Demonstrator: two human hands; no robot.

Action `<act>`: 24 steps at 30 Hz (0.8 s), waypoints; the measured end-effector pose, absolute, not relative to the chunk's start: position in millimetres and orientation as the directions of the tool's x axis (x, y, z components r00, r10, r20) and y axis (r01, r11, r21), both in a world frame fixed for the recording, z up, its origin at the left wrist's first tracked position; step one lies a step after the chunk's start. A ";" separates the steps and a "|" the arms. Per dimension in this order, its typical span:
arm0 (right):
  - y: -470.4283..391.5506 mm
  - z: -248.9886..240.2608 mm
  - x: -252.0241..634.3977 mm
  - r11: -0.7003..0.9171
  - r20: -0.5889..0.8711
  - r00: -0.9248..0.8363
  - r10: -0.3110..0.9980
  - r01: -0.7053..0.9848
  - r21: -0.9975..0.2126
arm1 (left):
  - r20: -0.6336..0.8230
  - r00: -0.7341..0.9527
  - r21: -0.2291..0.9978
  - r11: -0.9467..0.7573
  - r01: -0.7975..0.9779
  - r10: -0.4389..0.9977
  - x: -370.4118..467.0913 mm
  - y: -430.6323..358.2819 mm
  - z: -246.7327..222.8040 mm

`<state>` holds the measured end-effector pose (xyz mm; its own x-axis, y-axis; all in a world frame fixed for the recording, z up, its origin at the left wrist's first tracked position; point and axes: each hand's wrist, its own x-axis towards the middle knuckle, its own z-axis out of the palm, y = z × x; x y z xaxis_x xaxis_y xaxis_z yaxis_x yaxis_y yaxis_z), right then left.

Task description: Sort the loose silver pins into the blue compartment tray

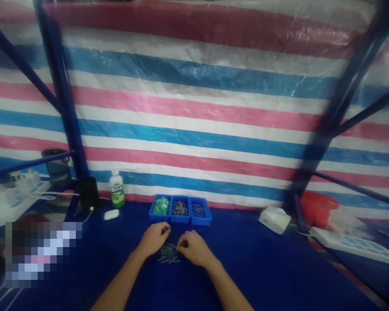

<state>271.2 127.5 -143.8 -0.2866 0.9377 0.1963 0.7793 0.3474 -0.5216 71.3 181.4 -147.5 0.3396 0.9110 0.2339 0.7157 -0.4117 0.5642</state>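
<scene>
My left hand [154, 238] is closed, thumb and fingertips together, just left of a small pile of thin metal pins or screws [169, 253] on the blue tabletop. To the right of the pile, my right hand [194, 248] has its fingers curled in a pinch, their tips by the pile's edge. Whatever either hand holds is too small to make out. Beyond the hands stand three joined blue bins: a left bin [151, 210] with green packets, a middle bin [180, 219] full of dark small metal parts, and a right bin [201, 221] with fewer metal pieces.
A white bottle with a green label [117, 190], a white case [111, 214] and a black object [88, 193] stand at the back left. Right lie a tissue box [275, 219], a red bag [317, 209] and a power strip [356, 247]. A striped sheet [194, 116] hangs behind.
</scene>
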 end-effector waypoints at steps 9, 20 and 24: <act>123.0 -144.3 273.5 0.389 0.228 -0.316 0.921 0.784 -0.484 | 0.233 0.333 0.582 -0.406 0.704 0.914 71.1 173.3 -141.7; 128.7 -142.9 278.1 0.361 0.236 -0.278 0.931 0.794 -0.488 | 0.197 0.372 0.549 -0.417 0.725 0.907 72.0 177.7 -141.6; 126.0 -142.0 279.3 0.369 0.209 -0.305 0.929 0.802 -0.469 | 0.203 0.399 0.540 -0.442 0.716 0.894 70.9 171.2 -138.7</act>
<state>279.3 126.0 -142.0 -0.3054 0.9290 0.2090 0.8024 0.3693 -0.4688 70.9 171.2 -138.7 0.3994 0.8941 0.2029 0.7161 -0.4424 0.5399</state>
